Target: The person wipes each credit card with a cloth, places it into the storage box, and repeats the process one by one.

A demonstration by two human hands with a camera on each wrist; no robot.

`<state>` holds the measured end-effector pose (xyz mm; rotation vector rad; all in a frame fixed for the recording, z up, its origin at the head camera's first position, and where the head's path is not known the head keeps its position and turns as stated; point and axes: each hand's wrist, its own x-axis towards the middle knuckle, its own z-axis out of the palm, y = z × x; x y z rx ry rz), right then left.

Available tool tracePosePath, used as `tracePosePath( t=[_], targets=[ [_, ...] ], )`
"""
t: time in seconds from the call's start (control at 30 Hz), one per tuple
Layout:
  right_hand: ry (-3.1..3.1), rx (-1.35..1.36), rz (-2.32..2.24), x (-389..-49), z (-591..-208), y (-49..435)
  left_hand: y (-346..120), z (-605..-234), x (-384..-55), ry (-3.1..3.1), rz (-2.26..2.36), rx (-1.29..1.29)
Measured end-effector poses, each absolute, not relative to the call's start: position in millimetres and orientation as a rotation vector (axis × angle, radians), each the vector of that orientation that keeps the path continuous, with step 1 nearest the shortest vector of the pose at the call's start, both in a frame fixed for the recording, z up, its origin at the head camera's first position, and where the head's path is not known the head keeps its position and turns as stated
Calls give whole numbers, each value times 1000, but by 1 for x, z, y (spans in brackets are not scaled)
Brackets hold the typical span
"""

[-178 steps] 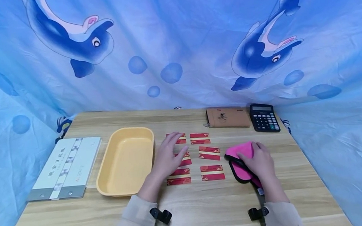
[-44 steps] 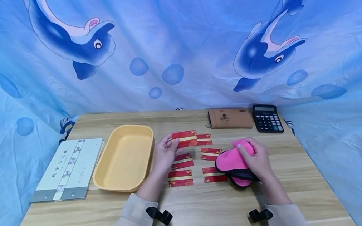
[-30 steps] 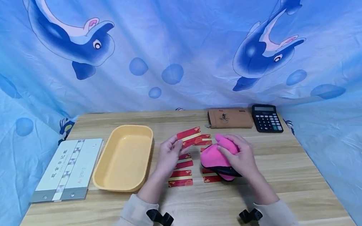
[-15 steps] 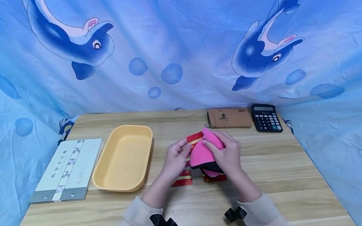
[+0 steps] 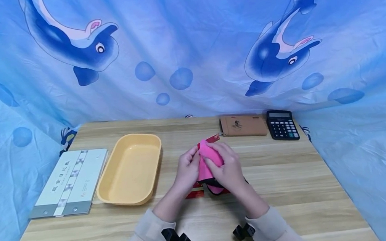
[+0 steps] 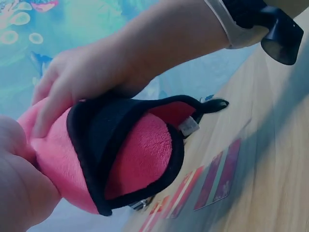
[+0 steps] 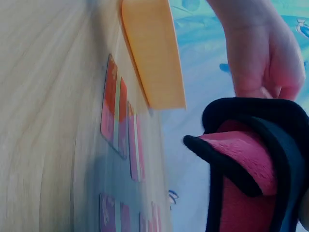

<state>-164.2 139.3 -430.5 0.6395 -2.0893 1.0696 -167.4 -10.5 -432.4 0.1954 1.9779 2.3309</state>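
Over the middle of the table, my left hand [image 5: 187, 168] pinches a red card with a pale stripe [image 5: 213, 138], mostly hidden behind a pink plush mitt-like cloth [image 5: 207, 168]. My right hand [image 5: 227, 167] grips that cloth and holds it against the card, both hands close together. In the left wrist view the cloth [image 6: 140, 164] has black edging, a pocket-like opening, a white tag and a small loop. More red cards [image 6: 219, 174] lie flat on the table below; the head view shows one lower card [image 5: 195, 194], others being covered by the hands and cloth.
A yellow plastic tray [image 5: 99, 193] stands left of the hands, with a pale ledger book [image 5: 62, 185] beyond it at the table's left edge. Along the back right lie a brown zip wallet [image 5: 245, 125] and a black calculator [image 5: 282, 125]. A blue dolphin curtain [image 5: 179, 41] hangs behind the table.
My left hand has lifted a card from the upper left of the rows. My right hand has picked up the pink cloth and brought it leftward over the card; the hands now meet.
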Motion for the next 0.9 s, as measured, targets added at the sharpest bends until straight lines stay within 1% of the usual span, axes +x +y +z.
tracePosePath(
  t=[0.23,0.33,0.5,0.6,0.9],
  targets=[
    [-1971,441,1043,-175,-430,153,-15,-426,-164,2030,2347,224],
    [-1995,489,1010,-174,-427,149,-14,-424,-165,2053,2334,238],
    [-2030,684,1002,-163,-424,134,-12,-423,-164,1962,2367,274],
    [-2026,721,1004,-161,-422,130,-13,-422,-164,1933,2381,313],
    [-2026,514,967,-171,-422,146,-23,-422,-162,2112,2236,348]
  ],
)
